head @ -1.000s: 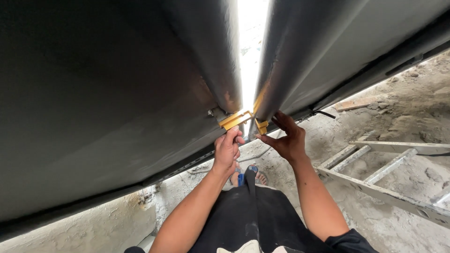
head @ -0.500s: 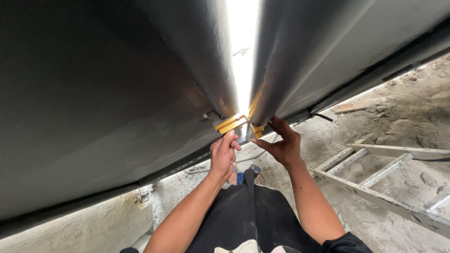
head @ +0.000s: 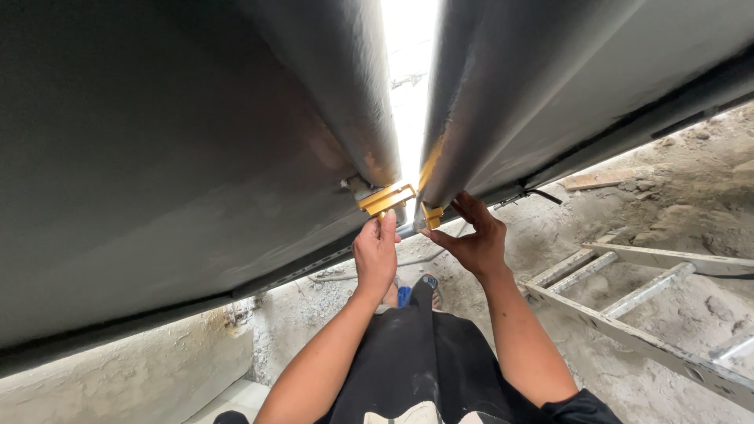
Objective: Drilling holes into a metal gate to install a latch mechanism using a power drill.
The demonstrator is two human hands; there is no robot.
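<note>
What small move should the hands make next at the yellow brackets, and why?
Probably swing the left yellow latch across to the right bracket: the left hand touches it, the right hand steadies the other panel, and a gap remains between them.

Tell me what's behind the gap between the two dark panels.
Only white glare shows through the gap between the left panel and right panel; whatever lies beyond is washed out. At its lower end, both hands touch yellow brackets.

sandy ground [head: 652, 212], metal ladder [head: 628, 314], bright daylight gap [head: 408, 86]
</note>
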